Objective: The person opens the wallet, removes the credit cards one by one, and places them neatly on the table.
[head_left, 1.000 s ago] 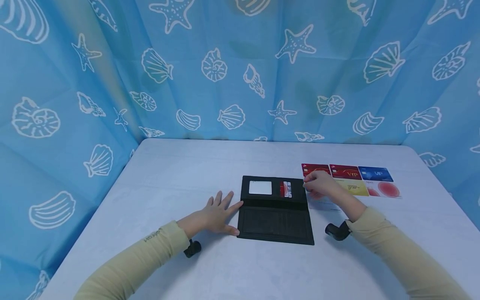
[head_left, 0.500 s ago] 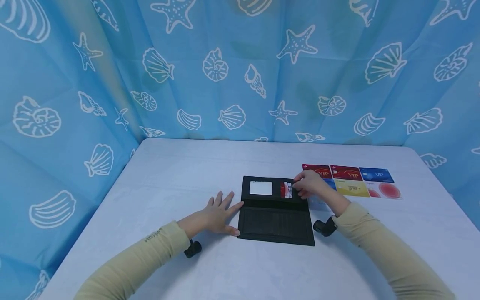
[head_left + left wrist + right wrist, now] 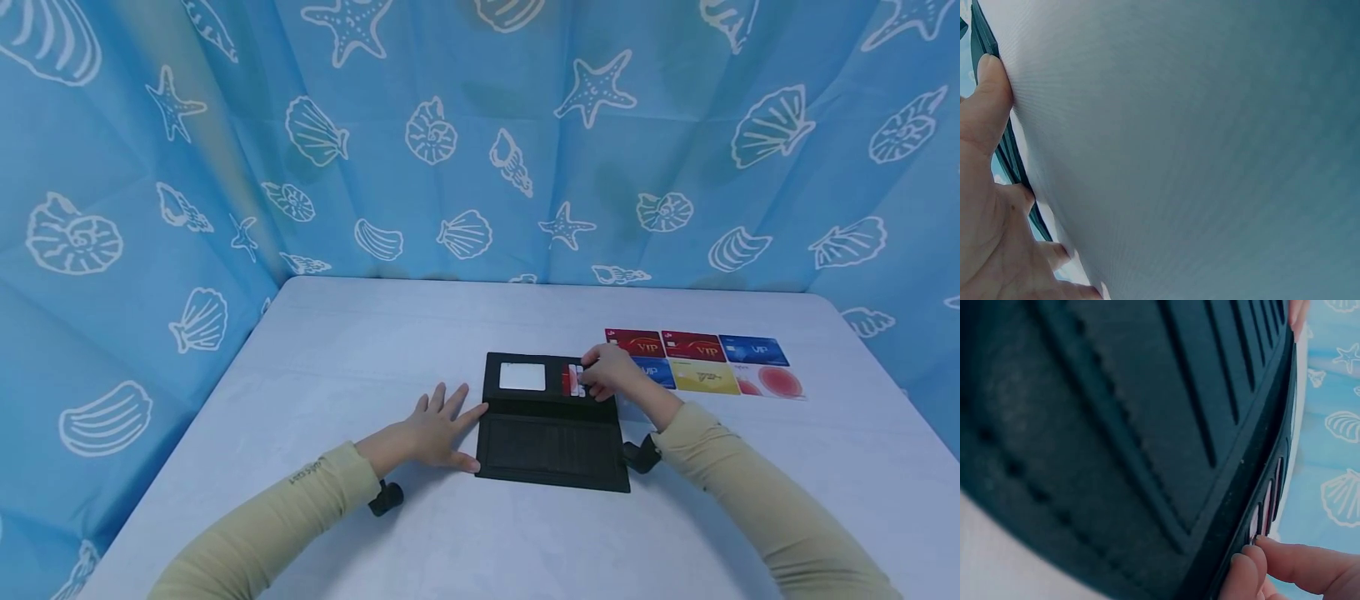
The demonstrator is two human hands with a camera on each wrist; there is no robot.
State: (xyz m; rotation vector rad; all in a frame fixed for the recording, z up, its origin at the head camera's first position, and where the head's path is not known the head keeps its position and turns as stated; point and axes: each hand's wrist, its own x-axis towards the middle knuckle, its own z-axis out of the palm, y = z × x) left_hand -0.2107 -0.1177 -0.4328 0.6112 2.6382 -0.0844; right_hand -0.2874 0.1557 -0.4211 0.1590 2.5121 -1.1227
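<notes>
Blue fabric printed with white shells and starfish is hanging behind and to both sides of a pale worktop (image 3: 375,333), seen from a head camera looking down at a person's two hands and beige sleeves.

A black long wallet (image 3: 551,429) is lying open and flat between the hands. Its far half is showing a clear window pocket and a row of card slots, with a few cards (image 3: 572,379) already standing in the slots.

The left hand (image 3: 435,429) is lying flat on the worktop with straight, spread fingers, its fingertips touching the wallet's near-left edge and steadying it.

The right hand (image 3: 609,375) is resting over the far-right corner of the wallet, its fingers (image 3: 1254,572) curling in a pinch at the card slots. In the right wrist view the fingertips are meeting at the edge of a card sitting in a slot; whether that card is fully seated cannot be told.

Just beyond the right hand, five loose cards are lying face up in two rows: two red VIP cards (image 3: 663,342), a blue VIP card (image 3: 753,350), a blue card (image 3: 654,372) partly hidden by the hand, and a yellow card (image 3: 703,377). A pink-and-white card (image 3: 772,382) is lying at the end.

Judging from this, some cards are filed and most are waiting outside.
</notes>
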